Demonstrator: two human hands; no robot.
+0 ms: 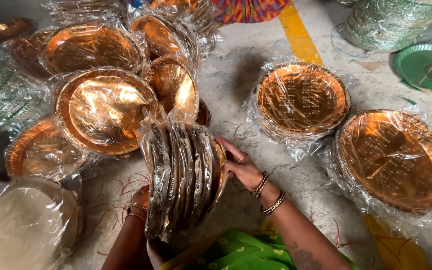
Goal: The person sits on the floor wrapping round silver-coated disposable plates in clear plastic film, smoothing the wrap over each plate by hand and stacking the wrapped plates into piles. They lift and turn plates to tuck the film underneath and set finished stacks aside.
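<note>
A stack of copper-coloured paper plates wrapped in clear plastic stands on edge between my two hands, low in the middle of the view. My right hand presses flat against the stack's right face. My left hand supports its left side from below and is mostly hidden behind the stack. Both wrists wear bangles.
Several more wrapped stacks of copper plates lie at the left and back; two others sit on the concrete floor at the right. Green plates are at the top right, a yellow floor stripe at the top.
</note>
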